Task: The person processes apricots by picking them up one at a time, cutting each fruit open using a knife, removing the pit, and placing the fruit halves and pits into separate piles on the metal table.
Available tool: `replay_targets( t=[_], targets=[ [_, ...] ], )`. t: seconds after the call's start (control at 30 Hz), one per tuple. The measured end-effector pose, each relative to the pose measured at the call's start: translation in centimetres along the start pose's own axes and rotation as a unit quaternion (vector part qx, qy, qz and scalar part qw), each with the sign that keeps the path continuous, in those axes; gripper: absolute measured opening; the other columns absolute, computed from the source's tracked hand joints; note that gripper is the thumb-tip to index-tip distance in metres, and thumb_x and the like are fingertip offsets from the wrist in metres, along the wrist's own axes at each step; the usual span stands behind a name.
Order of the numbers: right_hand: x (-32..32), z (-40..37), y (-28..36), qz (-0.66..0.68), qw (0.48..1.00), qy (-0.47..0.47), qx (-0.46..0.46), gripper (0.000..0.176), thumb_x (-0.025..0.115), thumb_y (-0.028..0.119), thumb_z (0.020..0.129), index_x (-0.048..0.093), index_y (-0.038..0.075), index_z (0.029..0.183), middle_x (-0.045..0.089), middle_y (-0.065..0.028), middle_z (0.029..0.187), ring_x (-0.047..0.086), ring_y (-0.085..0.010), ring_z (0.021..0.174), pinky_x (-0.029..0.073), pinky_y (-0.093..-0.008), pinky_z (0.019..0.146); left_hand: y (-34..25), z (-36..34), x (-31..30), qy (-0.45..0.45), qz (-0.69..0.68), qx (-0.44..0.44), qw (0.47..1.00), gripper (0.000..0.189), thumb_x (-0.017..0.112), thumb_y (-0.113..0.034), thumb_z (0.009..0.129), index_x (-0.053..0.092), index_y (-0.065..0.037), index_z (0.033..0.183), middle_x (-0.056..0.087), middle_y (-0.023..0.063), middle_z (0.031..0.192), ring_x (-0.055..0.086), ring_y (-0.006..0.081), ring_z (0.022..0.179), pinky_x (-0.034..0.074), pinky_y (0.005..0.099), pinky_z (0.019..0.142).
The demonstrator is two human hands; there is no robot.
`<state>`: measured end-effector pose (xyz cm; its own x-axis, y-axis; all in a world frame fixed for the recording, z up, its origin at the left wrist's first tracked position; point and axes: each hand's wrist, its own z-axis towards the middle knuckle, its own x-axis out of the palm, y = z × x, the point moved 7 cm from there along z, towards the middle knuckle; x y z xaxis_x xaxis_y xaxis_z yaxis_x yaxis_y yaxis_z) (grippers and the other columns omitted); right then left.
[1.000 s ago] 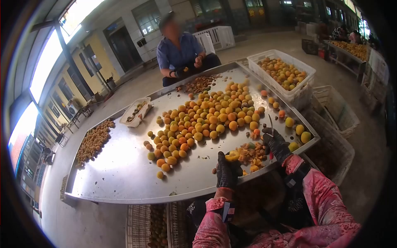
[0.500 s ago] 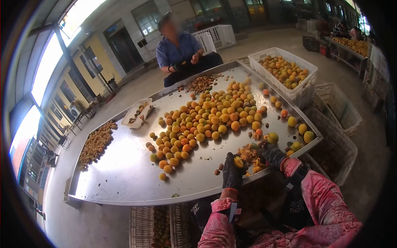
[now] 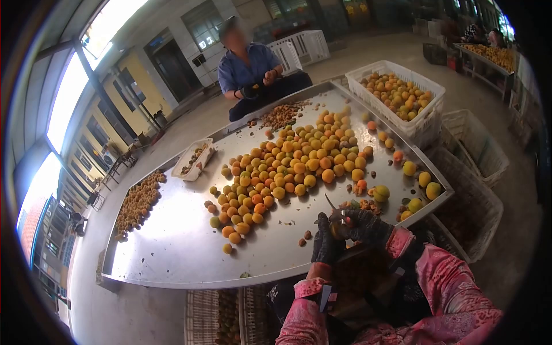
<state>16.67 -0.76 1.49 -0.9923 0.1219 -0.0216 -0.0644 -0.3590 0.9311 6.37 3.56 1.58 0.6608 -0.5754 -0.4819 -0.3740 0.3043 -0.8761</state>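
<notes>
Both of my hands wear dark gloves and meet at the near edge of the metal table (image 3: 276, 253). My left hand (image 3: 326, 241) is closed around an apricot, mostly hidden by the fingers. My right hand (image 3: 371, 227) is closed on a small knife (image 3: 330, 202), whose thin curved blade points up and away above the left fingers. Just beyond the right hand lies a heap of apricot pieces (image 3: 368, 206), partly covered by it. Two brown pits (image 3: 305, 238) rest left of my left hand. A large pile of whole apricots (image 3: 293, 164) spreads over the middle.
A white crate of apricots (image 3: 397, 95) stands at the far right corner. Empty crates (image 3: 477, 144) are beside the table, others below it. A small white basket (image 3: 192, 160) and a pile of pits (image 3: 141, 201) lie left. A person in blue (image 3: 244, 69) sits opposite.
My right hand has come left from the heap of pieces to my left hand, and the knife blade now shows. The apricot in my left hand is more hidden.
</notes>
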Motion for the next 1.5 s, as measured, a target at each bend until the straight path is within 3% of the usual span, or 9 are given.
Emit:
replay_targets(
  t=[0.07, 0.17, 0.3, 0.37, 0.5, 0.67, 1.17, 1.23, 1.5],
  targets=[
    [-0.1, 0.0, 0.0, -0.168, 0.985, 0.004, -0.025, 0.039, 0.066, 0.012, 0.074, 0.053, 0.007, 0.111, 0.053, -0.0107, 0.099, 0.052, -0.0259, 0.093, 0.041, -0.0365, 0.082, 2.3, 0.9, 1.9, 0.090, -0.311, -0.080, 0.943, 0.058, 0.057, -0.009, 0.081, 0.025, -0.002, 0.128, 0.058, 0.0116, 0.093, 0.058, 0.0241, 0.081, 0.047, 0.0353, 0.074],
    [0.1, 0.1, 3.2, -0.294, 0.954, 0.016, -0.059, 0.037, 0.066, 0.015, 0.074, 0.053, 0.006, 0.108, 0.052, -0.0121, 0.094, 0.051, -0.0281, 0.087, 0.041, -0.0364, 0.080, 3.3, 1.6, 4.4, 0.198, -0.701, -0.179, 0.661, 0.047, 0.057, -0.016, 0.085, 0.034, -0.003, 0.123, 0.057, 0.0110, 0.095, 0.057, 0.0223, 0.080, 0.048, 0.0322, 0.073],
    [-0.8, 0.1, 1.0, -0.263, 0.963, -0.001, -0.057, 0.032, 0.066, 0.016, 0.075, 0.054, 0.005, 0.102, 0.051, -0.0127, 0.092, 0.051, -0.0280, 0.085, 0.041, -0.0351, 0.078, 1.2, 0.4, 3.5, 0.153, -0.632, -0.165, 0.742, 0.039, 0.049, -0.037, 0.089, 0.046, -0.006, 0.113, 0.057, 0.0084, 0.090, 0.056, 0.0199, 0.077, 0.048, 0.0290, 0.069],
    [-1.7, 0.3, -2.6, -0.177, 0.983, -0.026, 0.028, 0.030, 0.067, 0.016, 0.074, 0.054, 0.006, 0.099, 0.051, -0.0122, 0.089, 0.051, -0.0266, 0.082, 0.042, -0.0343, 0.076, -0.1, 0.1, 1.0, 0.030, -0.232, -0.002, 0.972, 0.047, 0.040, -0.052, 0.089, 0.051, -0.009, 0.105, 0.057, 0.0061, 0.082, 0.056, 0.0176, 0.071, 0.047, 0.0275, 0.061],
    [-1.8, 0.7, -3.4, -0.061, 0.996, -0.070, 0.002, 0.025, 0.067, 0.015, 0.073, 0.055, 0.006, 0.093, 0.051, -0.0113, 0.086, 0.051, -0.0259, 0.079, 0.042, -0.0334, 0.073, 4.2, 1.7, 2.7, 0.063, -0.319, 0.002, 0.946, 0.045, 0.042, -0.052, 0.088, 0.051, -0.010, 0.103, 0.056, 0.0052, 0.077, 0.054, 0.0148, 0.065, 0.043, 0.0259, 0.054],
    [-1.1, 0.2, 1.8, -0.170, 0.978, -0.122, 0.005, 0.021, 0.069, 0.015, 0.073, 0.058, 0.007, 0.089, 0.053, -0.0093, 0.082, 0.054, -0.0266, 0.078, 0.043, -0.0352, 0.071, 2.2, -0.5, 2.1, 0.059, -0.462, -0.182, 0.866, 0.047, 0.045, -0.055, 0.085, 0.055, -0.010, 0.095, 0.056, 0.0028, 0.071, 0.051, 0.0120, 0.057, 0.038, 0.0233, 0.047],
    [-1.7, 0.0, 1.7, -0.209, 0.961, -0.167, 0.072, 0.029, 0.070, 0.023, 0.074, 0.059, 0.005, 0.093, 0.059, -0.0084, 0.078, 0.058, -0.0209, 0.073, 0.046, -0.0327, 0.065, 2.0, 0.4, 2.6, 0.043, -0.571, -0.165, 0.803, 0.048, 0.039, -0.053, 0.087, 0.053, -0.008, 0.098, 0.057, 0.0088, 0.069, 0.051, 0.0198, 0.048, 0.040, 0.0276, 0.040],
    [-1.1, -0.7, 1.7, 0.120, 0.955, -0.195, 0.191, 0.022, 0.067, 0.021, 0.079, 0.060, 0.006, 0.093, 0.059, -0.0030, 0.076, 0.057, -0.0123, 0.064, 0.046, -0.0261, 0.056, 2.0, 0.0, 2.3, 0.041, -0.550, -0.170, 0.817, 0.048, 0.040, -0.054, 0.087, 0.052, -0.008, 0.097, 0.057, 0.0077, 0.071, 0.051, 0.0189, 0.050, 0.039, 0.0271, 0.040],
    [-4.0, 0.1, 2.0, 0.296, 0.910, -0.281, 0.077, 0.020, 0.059, 0.012, 0.082, 0.058, 0.005, 0.101, 0.057, -0.0019, 0.073, 0.052, -0.0081, 0.050, 0.044, -0.0220, 0.044, 2.0, -0.3, 2.5, 0.014, -0.595, -0.187, 0.782, 0.047, 0.046, -0.053, 0.085, 0.051, -0.008, 0.095, 0.055, 0.0071, 0.076, 0.050, 0.0154, 0.052, 0.041, 0.0237, 0.044]
  ],
)
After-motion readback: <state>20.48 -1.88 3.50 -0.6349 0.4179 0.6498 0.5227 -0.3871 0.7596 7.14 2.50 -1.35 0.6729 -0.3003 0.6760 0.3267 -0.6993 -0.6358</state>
